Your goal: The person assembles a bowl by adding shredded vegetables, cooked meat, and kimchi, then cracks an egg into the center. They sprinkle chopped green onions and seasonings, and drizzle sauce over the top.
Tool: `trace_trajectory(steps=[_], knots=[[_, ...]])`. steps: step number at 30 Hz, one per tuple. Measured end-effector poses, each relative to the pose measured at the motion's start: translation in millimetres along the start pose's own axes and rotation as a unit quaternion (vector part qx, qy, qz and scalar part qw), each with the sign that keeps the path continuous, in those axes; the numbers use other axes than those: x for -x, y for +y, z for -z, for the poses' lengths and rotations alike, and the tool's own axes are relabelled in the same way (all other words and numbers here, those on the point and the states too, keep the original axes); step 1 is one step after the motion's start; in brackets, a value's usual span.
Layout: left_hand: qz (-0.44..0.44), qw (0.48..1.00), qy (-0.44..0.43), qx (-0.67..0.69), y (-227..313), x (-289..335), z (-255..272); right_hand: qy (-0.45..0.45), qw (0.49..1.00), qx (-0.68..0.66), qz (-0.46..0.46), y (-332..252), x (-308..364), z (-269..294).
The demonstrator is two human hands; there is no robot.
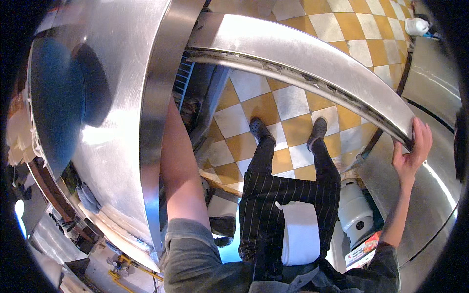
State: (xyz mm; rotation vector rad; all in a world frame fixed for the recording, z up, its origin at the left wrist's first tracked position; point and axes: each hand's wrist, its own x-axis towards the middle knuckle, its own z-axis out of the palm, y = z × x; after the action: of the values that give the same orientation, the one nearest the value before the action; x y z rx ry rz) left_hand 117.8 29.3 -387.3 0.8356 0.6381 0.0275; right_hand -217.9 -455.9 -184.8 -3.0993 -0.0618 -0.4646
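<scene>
My right hand [413, 149] grips the far end of an open steel door [303, 53], fingers curled over its edge. The door swings out from the cabinet under a steel counter [122, 97]. My left forearm [178, 166] reaches up under the counter's front edge into the open cabinet. The left hand is hidden inside, near a white wire shelf [182, 80]. I cannot tell what it touches.
A yellow and white checkered floor [288, 105] lies below, with my dark shoes on it. A white towel [300, 232] hangs at my striped apron. A white gas cylinder [354, 207] stands at the lower right beside a steel appliance [432, 83]. A white jug [415, 25] sits far off.
</scene>
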Motion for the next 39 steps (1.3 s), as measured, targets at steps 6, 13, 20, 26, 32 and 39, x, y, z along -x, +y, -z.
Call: trace_trajectory(steps=[6, 13, 20, 26, 32, 39], knots=[[0.033, 0.997, 0.077, 0.002, -30, 49, 14, 0.021, 1.0, -0.003, -0.001, -8, -7, 0], [0.073, 0.976, 0.204, 0.033, -82, 152, 3, 0.005, 1.0, -0.005, 0.002, -12, -2, 6], [0.016, 0.975, 0.187, 0.122, -105, 258, 40, 0.007, 0.999, -0.002, -0.032, -25, -8, 9], [-0.019, 0.964, 0.203, 0.172, -109, 277, 59, 0.058, 0.952, -0.299, -0.008, -170, -42, -4], [-0.037, 0.964, 0.202, 0.167, -112, 283, 64, -0.306, 0.657, -0.643, -0.248, -298, -101, -183], [0.006, 0.976, 0.195, 0.093, -105, 300, 91, -0.402, 0.503, -0.731, -0.228, -296, -134, -255]])
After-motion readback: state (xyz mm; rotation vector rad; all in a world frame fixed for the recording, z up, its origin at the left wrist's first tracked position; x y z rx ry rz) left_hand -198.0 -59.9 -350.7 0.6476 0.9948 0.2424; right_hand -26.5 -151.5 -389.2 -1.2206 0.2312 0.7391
